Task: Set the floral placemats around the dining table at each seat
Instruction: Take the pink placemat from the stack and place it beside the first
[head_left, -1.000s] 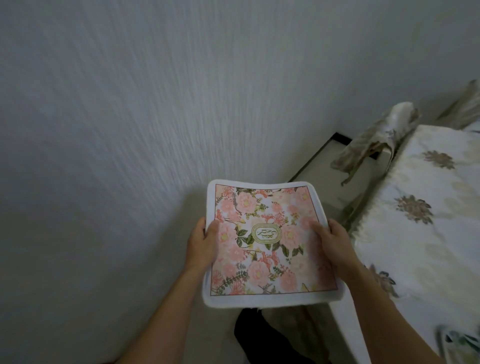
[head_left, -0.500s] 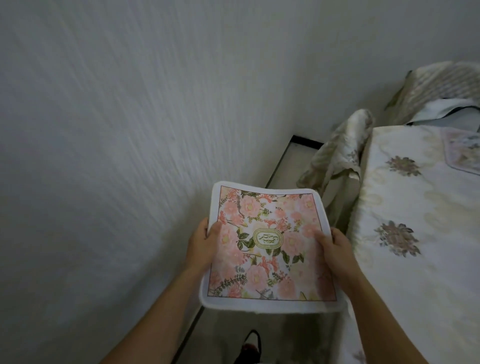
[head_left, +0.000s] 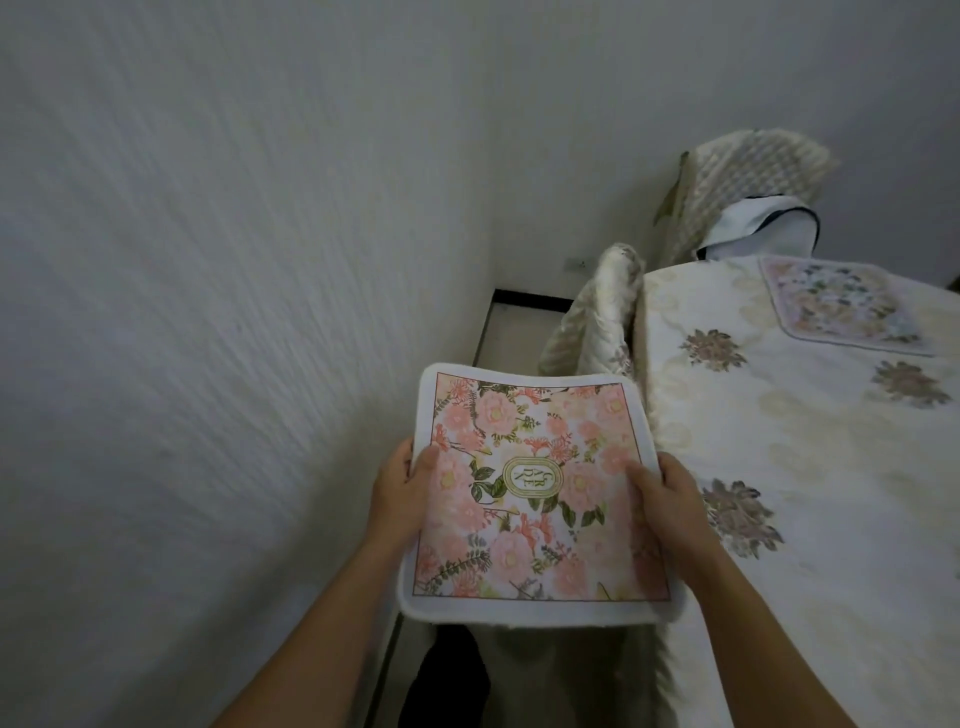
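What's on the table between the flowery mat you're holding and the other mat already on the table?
Only tablecloth with woven flower motifs, in the head view.

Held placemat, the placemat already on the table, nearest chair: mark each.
Held placemat (head_left: 535, 493), head view, oval emblem at its middle.
Placemat on the table (head_left: 841, 301), head view, middle of its floral print.
Nearest chair (head_left: 597, 317), head view, padded backrest cover.

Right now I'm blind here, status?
Both hands, left and right, grip pink placemat. One placemat already on table. Chair ahead.
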